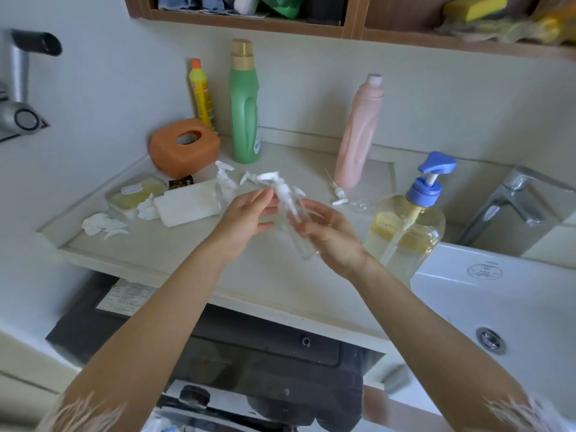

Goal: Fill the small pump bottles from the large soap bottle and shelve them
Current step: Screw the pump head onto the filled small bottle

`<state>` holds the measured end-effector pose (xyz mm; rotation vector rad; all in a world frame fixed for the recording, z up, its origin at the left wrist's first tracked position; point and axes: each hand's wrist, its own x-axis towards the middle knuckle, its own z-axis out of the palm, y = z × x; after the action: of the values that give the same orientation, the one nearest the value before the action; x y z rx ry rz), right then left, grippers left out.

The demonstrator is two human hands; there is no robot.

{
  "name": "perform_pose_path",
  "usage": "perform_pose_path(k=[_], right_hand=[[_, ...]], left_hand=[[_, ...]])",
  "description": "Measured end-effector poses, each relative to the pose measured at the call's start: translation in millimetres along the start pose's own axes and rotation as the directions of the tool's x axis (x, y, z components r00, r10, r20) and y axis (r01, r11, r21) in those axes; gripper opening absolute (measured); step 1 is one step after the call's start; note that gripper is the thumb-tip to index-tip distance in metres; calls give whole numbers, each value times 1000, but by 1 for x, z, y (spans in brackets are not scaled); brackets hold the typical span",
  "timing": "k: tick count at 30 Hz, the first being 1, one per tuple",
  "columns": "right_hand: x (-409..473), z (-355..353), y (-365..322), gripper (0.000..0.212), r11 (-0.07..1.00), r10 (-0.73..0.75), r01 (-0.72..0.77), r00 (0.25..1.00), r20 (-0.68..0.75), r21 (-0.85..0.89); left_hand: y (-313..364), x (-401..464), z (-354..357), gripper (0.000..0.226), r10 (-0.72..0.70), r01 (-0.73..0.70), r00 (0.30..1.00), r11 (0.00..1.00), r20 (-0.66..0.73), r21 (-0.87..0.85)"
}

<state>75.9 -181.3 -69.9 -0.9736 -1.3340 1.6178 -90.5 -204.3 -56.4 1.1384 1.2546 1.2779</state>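
A small clear pump bottle (300, 235) is held tilted above the counter, gripped round its body by my right hand (330, 235). My left hand (246, 219) pinches its white pump head (277, 187) at the top. To the right stands the large soap bottle (405, 232), holding yellow liquid under a blue pump. Another small clear pump bottle (223, 185) stands behind my left hand. A loose white pump (338, 194) lies by the pink bottle.
A counter (162, 254) carries an orange tissue holder (184, 148), a yellow bottle (202, 95), a green bottle (244, 104), a pink bottle (358, 135), a soap dish (135, 194) and a white cloth (187, 205). A sink (498, 307) with tap (511, 201) lies right. A shelf (343, 29) hangs above.
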Motion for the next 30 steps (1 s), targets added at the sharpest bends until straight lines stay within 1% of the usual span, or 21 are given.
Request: perform_pose_path(k=[2, 4, 5, 7, 9, 11, 13, 14, 15, 16, 17, 18, 19, 21, 22, 23, 24, 26, 28, 29, 30], right_hand=[[-10, -3, -4, 61, 998, 8, -19, 988, 154, 67], [-20, -12, -9, 50, 994, 31, -53, 973, 227, 91], [-23, -15, -11, 43, 989, 81, -112, 958, 276, 95], [-30, -23, -10, 42, 968, 182, -231, 918, 353, 101], [-32, -26, -7, 41, 963, 173, -230, 929, 328, 142], [-33, -23, -1, 33, 968, 99, -155, 958, 268, 197], [-33, -22, 7, 25, 989, 26, -50, 986, 167, 141], [-31, -25, 11, 31, 997, 4, -12, 994, 107, 78], [-30, -26, 11, 36, 999, 18, -21, 997, 68, 40], [-29, -28, 12, 34, 997, 67, -70, 995, 75, 30], [-31, -28, 7, 28, 984, 164, -170, 981, 107, 54], [-32, -29, 6, 29, 964, 245, -257, 959, 145, 71], [-33, -29, 4, 32, 946, 292, -310, 943, 162, 98], [-32, -32, 10, 15, 962, 222, -240, 965, 139, 130], [-30, -35, 15, 16, 976, 158, -173, 981, 115, 134], [-31, -35, 17, 18, 979, 146, -161, 982, 118, 123], [-31, -34, 18, 14, 977, 170, -184, 976, 137, 103], [-32, -33, 19, 17, 960, 243, -262, 955, 168, 98], [-31, -34, 23, 15, 970, 206, -222, 966, 156, 97], [-30, -35, 25, 23, 977, 183, -197, 971, 156, 81], [-30, -34, 27, 26, 978, 189, -200, 967, 169, 52]], left_hand=[[8, -1, 13, 22, -10, 22, 998, 984, 69, -175], [8, -2, 20, 23, 15, 22, 990, 964, 137, -264], [7, -3, 20, 23, 28, 16, 989, 956, 146, -293], [4, -2, 22, 22, 41, 1, 992, 944, 119, -330], [3, -1, 27, 20, 44, -11, 996, 931, 83, -365], [1, 0, 31, 19, 56, -28, 997, 918, 59, -396], [-1, 1, 35, 17, 69, -49, 997, 922, 38, -384], [-3, 2, 37, 17, 74, -62, 997, 929, 20, -364], [-5, 2, 38, 17, 72, -68, 997, 934, -2, -351], [-7, 2, 38, 17, 63, -66, 998, 935, -21, -348], [-9, 3, 38, 16, 49, -58, 998, 933, -35, -354], [-11, 3, 37, 15, 30, -44, 999, 931, -44, -362], [-12, 3, 35, 14, 13, -29, 999, 929, -46, -370], [-15, 4, 33, 13, -5, -11, 999, 925, -42, -380], [-17, 4, 31, 13, -5, -11, 999, 924, -42, -382], [-18, 5, 30, 13, -3, -12, 999, 924, -38, -381], [-19, 5, 28, 14, -4, -7, 1000, 926, -29, -379], [-20, 6, 25, 14, -8, 0, 1000, 929, -21, -369], [-20, 8, 22, 13, -9, 0, 1000, 930, -22, -367], [-21, 8, 20, 13, -7, -2, 1000, 929, -24, -371], [-22, 9, 19, 13, -8, -2, 1000, 927, -24, -376]])
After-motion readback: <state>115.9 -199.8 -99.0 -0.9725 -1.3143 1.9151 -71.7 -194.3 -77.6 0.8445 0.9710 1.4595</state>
